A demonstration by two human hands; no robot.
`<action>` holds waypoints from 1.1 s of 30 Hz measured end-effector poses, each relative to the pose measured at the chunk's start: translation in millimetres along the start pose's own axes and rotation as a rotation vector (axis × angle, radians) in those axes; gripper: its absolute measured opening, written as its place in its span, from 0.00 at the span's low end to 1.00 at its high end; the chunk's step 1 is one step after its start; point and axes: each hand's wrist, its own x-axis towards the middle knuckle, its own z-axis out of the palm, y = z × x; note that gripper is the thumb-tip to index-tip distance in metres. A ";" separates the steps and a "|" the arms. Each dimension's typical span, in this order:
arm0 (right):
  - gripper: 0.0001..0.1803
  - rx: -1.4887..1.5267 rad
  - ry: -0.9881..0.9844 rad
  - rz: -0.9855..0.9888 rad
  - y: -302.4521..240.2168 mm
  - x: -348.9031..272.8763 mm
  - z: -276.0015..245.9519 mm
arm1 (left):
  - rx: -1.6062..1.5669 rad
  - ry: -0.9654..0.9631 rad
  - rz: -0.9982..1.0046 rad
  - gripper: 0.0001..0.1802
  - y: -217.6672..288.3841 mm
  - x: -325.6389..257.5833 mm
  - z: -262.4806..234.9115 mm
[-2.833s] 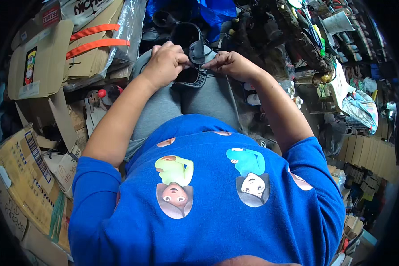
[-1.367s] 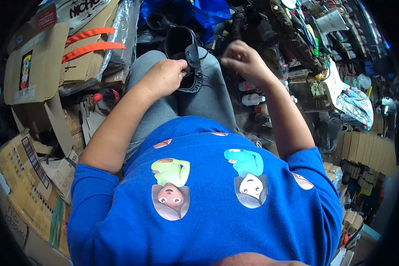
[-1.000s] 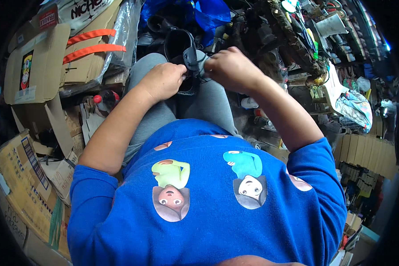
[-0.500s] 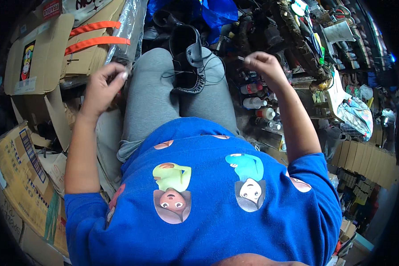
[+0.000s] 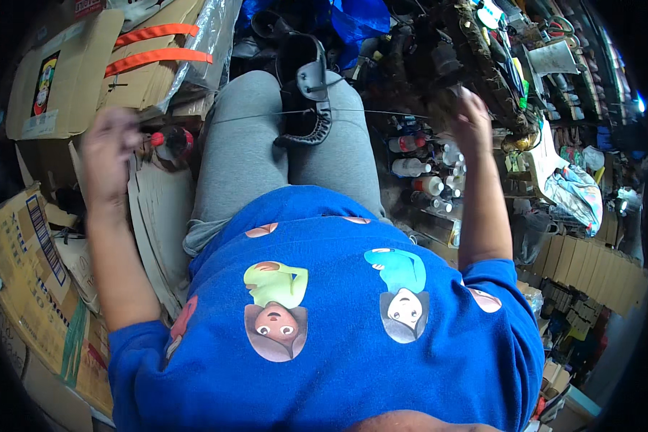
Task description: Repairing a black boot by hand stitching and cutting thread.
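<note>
Because the two hands stand spread well to either side of the lap, the black leather shoe with a gathered, stitched edge [image 5: 312,81] lies inward from both, between the knees of the soft grey trousers [image 5: 241,147]. It is to the right of the left hand [image 5: 109,140] and to the left of the right hand [image 5: 471,115], which is the nearer. The shoe's long axis appears to run away from the body, the curved, puckered edge toward the lap, while a thin dark thread [image 5: 389,112] crosses it nearly square, stretched almost straight out to both sides. The right hand's fingers look drawn close together; the left is blurred, beside a dark bottle with a red cap [image 5: 174,146]. Whether either hand grips the thread, I cannot tell.
</note>
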 end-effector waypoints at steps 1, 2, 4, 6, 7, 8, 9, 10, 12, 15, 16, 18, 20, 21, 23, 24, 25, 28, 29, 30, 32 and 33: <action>0.10 -0.076 0.240 -0.004 -0.1 3.9 -33.3 | -0.118 0.100 0.141 0.10 3.9 2.6 -25.5; 0.10 -0.012 0.180 -0.020 6.2 4.9 -76.0 | -0.171 0.052 0.141 0.11 15.3 1.5 -44.8; 0.09 -0.141 0.084 0.014 14.0 6.1 -81.6 | 0.042 0.088 0.194 0.13 17.6 0.6 -32.7; 0.14 -0.439 -0.039 0.033 16.5 1.7 -30.7 | 0.326 0.116 0.239 0.15 6.5 7.3 21.9; 0.14 -0.501 -0.176 0.086 15.5 1.1 -7.4 | 0.325 -0.053 -0.007 0.14 1.4 15.6 45.5; 0.13 -0.571 -0.263 0.081 17.3 -2.1 19.7 | 0.393 -0.275 0.178 0.16 8.3 16.2 85.6; 0.13 -0.537 -0.379 0.014 14.9 -7.3 51.9 | 0.551 -0.377 0.421 0.19 -1.7 23.0 109.1; 0.12 -0.577 -0.481 -0.069 12.6 -10.6 76.7 | 0.547 -0.479 0.444 0.25 -9.1 26.5 134.5; 0.10 -0.661 -0.600 -0.194 22.4 -1.7 101.2 | 0.435 -0.575 0.394 0.31 -23.5 32.9 172.4; 0.11 -0.785 -0.660 -0.245 21.0 6.1 117.3 | 0.427 -0.683 0.217 0.36 -33.2 49.7 201.6; 0.11 -0.845 -0.683 -0.272 21.6 8.1 117.8 | 0.426 -0.686 0.218 0.36 -32.5 52.5 204.5; 0.11 -0.844 -0.704 -0.287 20.5 7.3 116.9 | 0.573 -0.693 0.309 0.29 -28.0 57.3 206.9; 0.11 -0.843 -0.728 -0.299 22.9 7.4 114.9 | 0.611 -0.794 0.290 0.24 -20.7 59.5 208.5; 0.11 -0.825 -0.743 -0.322 25.2 7.5 114.2 | 0.649 -0.891 0.274 0.20 -18.7 60.0 208.2; 0.11 -0.806 -0.760 -0.342 28.3 6.7 115.0 | 0.583 -0.901 0.190 0.17 -25.3 62.4 209.0; 0.11 -0.775 -0.770 -0.338 29.2 3.8 118.1 | 0.516 -0.909 0.109 0.14 -26.9 63.5 208.8; 0.11 -0.744 -0.780 -0.334 29.9 0.1 120.6 | 0.516 -0.908 0.107 0.14 -28.5 64.4 207.0; 0.11 -0.740 -0.706 -0.335 34.4 -11.7 119.4 | 0.313 -1.037 0.038 0.14 -31.7 66.7 201.6; 0.11 -0.738 -0.657 -0.347 38.1 -14.6 117.8 | 0.329 -1.088 0.048 0.15 -32.2 67.9 200.7; 0.11 -0.701 -0.635 -0.415 40.4 -18.1 118.2 | 0.346 -1.139 0.058 0.16 -30.3 68.4 200.0; 0.11 -0.738 -0.617 -0.446 38.1 -25.0 117.3 | 0.372 -1.175 0.097 0.17 -26.8 67.0 197.2; 0.11 -0.774 -0.600 -0.478 35.9 -28.4 118.6 | 0.399 -1.209 0.135 0.17 -24.6 65.8 195.7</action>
